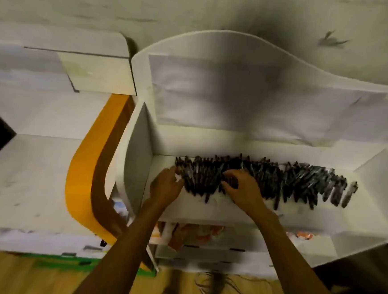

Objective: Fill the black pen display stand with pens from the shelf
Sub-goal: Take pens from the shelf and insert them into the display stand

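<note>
Black pens (pixel 267 180) lie in a long row on the white shelf (pixel 369 207). Both hands work at the row's left end: left hand (pixel 165 184) with fingers curled at the end pens, right hand (pixel 243 188) with fingers clawed over a bunch; whether either grasps pens cannot be told. Display stand: not in view, so filling appears barely begun. No writing is legible.

Dark pens (pixel 278 181) lie side by side in a long row on the white shelf (pixel 369 207).
</note>
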The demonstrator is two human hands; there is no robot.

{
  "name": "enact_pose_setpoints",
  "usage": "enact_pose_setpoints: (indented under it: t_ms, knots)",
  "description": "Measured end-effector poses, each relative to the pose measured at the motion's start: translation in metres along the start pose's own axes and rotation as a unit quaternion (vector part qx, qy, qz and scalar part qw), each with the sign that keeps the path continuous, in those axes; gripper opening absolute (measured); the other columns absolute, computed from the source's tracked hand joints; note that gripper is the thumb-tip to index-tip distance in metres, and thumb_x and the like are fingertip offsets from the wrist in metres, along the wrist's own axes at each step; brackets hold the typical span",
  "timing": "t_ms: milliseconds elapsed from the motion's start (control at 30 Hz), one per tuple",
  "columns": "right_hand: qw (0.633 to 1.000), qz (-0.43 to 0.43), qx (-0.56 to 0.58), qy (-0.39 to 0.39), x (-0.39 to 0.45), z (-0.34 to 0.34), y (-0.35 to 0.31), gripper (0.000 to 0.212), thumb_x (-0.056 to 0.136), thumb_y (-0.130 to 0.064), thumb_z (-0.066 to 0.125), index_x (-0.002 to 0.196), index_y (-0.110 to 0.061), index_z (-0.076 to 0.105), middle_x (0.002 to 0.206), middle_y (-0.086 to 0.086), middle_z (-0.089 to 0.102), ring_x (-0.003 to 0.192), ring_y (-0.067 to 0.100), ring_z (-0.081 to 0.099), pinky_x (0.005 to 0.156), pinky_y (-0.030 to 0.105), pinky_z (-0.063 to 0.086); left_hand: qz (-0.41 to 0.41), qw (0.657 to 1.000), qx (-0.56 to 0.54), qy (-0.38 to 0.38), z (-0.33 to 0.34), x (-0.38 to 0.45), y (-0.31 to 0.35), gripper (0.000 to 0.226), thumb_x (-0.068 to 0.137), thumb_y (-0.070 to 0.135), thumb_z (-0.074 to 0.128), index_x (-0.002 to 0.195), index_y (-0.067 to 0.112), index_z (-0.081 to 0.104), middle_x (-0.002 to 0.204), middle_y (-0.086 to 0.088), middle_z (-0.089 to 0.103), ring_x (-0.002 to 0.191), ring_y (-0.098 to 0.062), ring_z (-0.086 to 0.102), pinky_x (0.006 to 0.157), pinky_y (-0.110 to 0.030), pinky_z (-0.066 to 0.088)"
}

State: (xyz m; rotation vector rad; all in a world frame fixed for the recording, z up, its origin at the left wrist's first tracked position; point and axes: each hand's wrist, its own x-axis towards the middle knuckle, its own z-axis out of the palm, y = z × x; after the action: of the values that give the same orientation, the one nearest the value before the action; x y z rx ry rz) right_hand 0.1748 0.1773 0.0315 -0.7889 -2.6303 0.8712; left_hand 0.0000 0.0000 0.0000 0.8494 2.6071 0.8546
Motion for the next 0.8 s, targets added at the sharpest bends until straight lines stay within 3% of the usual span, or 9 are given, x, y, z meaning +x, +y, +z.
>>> enact_pose_setpoints:
  t_ms: [67, 233, 467, 533, 667, 800]
  knots:
    - [1.0, -0.004, 0.003, -0.011, 0.006, -0.003, 0.0, 0.032, 0.093, -0.031, 0.067, 0.122, -0.019, 0.064, 0.114, 0.003, 0.06, 0.1, 0.021, 0.059, 0.085, 0.026, 0.046, -0.062, 0.998, 0.006, 0.007, 0.003, 0.002, 0.006, 0.032, 0.093, 0.049, 0.059, 0.111, 0.023, 0.061, 0.103, 0.0, 0.064, 0.089, -0.02, 0.061, 0.065, -0.029, 0.04]
    - [0.999, -0.023, -0.003, -0.032, 0.02, -0.004, 0.007, 0.028, 0.094, -0.03, 0.066, 0.12, -0.021, 0.064, 0.112, 0.001, 0.059, 0.097, 0.02, 0.058, 0.087, 0.03, 0.049, -0.136, 0.989, 0.04, 0.037, 0.015, 0.009, 0.019, 0.033, 0.088, 0.051, 0.058, 0.089, 0.019, 0.063, 0.087, 0.002, 0.064, 0.079, -0.021, 0.06, 0.059, -0.028, 0.037]
    - [0.998, -0.035, 0.006, -0.042, 0.033, -0.007, 0.016, 0.029, 0.095, -0.03, 0.065, 0.122, -0.02, 0.063, 0.115, 0.001, 0.058, 0.097, 0.02, 0.059, 0.089, 0.035, 0.051, -0.177, 0.981, 0.073, 0.031, 0.022, 0.022, 0.026, 0.055, 0.086, 0.064, 0.058, 0.098, 0.011, 0.065, 0.099, -0.006, 0.066, 0.094, -0.03, 0.065, 0.07, -0.031, 0.042]
    - [0.999, -0.034, 0.012, -0.04, 0.035, -0.007, 0.018, 0.028, 0.095, -0.031, 0.064, 0.121, -0.02, 0.063, 0.115, 0.0, 0.058, 0.095, 0.019, 0.059, 0.089, 0.034, 0.051, -0.186, 0.979, 0.077, 0.029, 0.022, 0.025, 0.027, 0.052, 0.088, 0.062, 0.055, 0.097, 0.011, 0.064, 0.101, -0.007, 0.066, 0.095, -0.03, 0.064, 0.071, -0.031, 0.041]
    - [0.999, -0.044, 0.012, -0.03, 0.038, -0.005, 0.022, 0.027, 0.095, -0.03, 0.065, 0.121, -0.021, 0.063, 0.112, -0.003, 0.058, 0.087, 0.013, 0.054, 0.087, 0.031, 0.051, -0.197, 0.976, 0.09, 0.017, 0.019, 0.03, 0.028, 0.045, 0.088, 0.06, 0.055, 0.083, 0.015, 0.059, 0.091, -0.004, 0.064, 0.077, -0.022, 0.055, 0.068, -0.03, 0.041]
    - [0.999, -0.048, 0.007, -0.019, 0.04, -0.004, 0.025, 0.024, 0.095, -0.029, 0.065, 0.118, -0.023, 0.064, 0.104, -0.008, 0.052, 0.084, 0.01, 0.05, 0.085, 0.027, 0.049, -0.19, 0.977, 0.099, 0.016, 0.017, 0.031, 0.027, 0.034, 0.089, 0.04, 0.054, 0.101, 0.01, 0.066, 0.101, -0.008, 0.067, 0.087, -0.026, 0.06, 0.069, -0.029, 0.039]
